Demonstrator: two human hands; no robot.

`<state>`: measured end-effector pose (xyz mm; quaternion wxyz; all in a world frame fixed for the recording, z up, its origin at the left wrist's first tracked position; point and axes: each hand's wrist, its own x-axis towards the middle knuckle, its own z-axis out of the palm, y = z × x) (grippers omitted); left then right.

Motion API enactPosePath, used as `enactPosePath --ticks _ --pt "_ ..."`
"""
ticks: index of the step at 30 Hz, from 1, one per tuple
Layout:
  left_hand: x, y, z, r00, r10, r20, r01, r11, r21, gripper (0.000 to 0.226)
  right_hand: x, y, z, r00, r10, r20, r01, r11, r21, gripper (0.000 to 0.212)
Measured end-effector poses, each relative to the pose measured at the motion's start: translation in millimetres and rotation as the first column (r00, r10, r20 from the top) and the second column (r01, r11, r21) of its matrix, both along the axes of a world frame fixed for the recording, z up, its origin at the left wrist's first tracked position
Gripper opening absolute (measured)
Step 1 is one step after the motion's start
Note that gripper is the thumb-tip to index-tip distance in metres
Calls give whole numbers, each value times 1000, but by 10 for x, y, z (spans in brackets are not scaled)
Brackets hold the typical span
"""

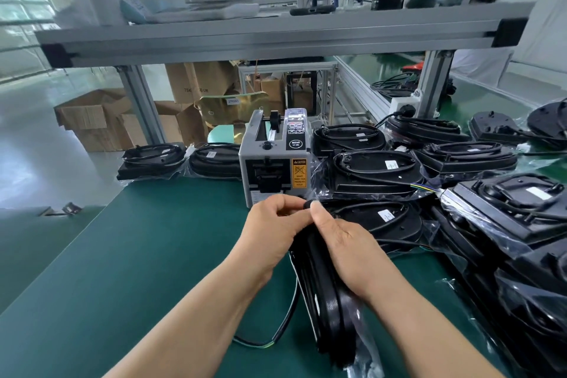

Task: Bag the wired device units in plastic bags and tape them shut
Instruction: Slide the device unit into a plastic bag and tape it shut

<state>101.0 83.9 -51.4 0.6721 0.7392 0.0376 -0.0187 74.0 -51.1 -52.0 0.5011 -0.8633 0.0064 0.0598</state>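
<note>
A black wired device unit (328,301) stands on its edge on the green table (138,270) in front of me, with a clear plastic bag (365,350) around its lower part. My left hand (273,230) and my right hand (340,242) both grip its top end, fingertips meeting just below the grey tape dispenser (276,159). The unit's black cable (276,337) with coloured wire ends trails onto the table at the lower left.
Several bagged black units (377,169) lie piled to the right and behind the dispenser, and two more (153,156) sit at its left. An aluminium shelf frame (276,34) spans overhead. Cardboard boxes (98,120) stand on the floor beyond the table.
</note>
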Motion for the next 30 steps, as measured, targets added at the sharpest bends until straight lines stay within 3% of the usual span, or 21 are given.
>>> enactPosePath --ticks 2,4,9,13,15,17,19,22,25,30 --pt "-109 1 24 996 12 92 -15 999 38 9 -74 -35 14 999 42 23 -42 999 -18 85" --pt "-221 5 66 982 15 190 -29 997 72 9 -157 -53 1 992 49 118 -53 998 30 76" --pt "-523 -22 274 902 -111 418 38 983 178 21 -289 -78 49 970 -88 228 9 945 328 56" --pt "-683 36 388 871 -239 429 157 963 217 24 -316 -177 100 977 -44 208 -51 903 428 72" --pt "-707 68 428 846 -288 449 220 955 199 22 -368 -207 148 975 34 218 -127 894 429 65" --pt "-658 96 428 868 -210 449 207 977 57 19 -422 -229 173 969 59 242 -157 898 412 52" --pt "-469 160 357 941 9 340 28 994 -103 16 -453 -256 148 966 -12 257 -95 912 399 41" --pt "-2 312 194 973 229 -8 -226 952 -208 11 -513 -250 113 957 -63 284 -64 907 416 41" --pt "424 376 44 929 243 -278 -322 901 -290 8 -537 -150 73 927 -141 349 -22 905 424 46" --pt "866 310 -81 881 224 -416 -372 872 -319 26 -625 -49 2 876 -240 417 20 884 467 40"
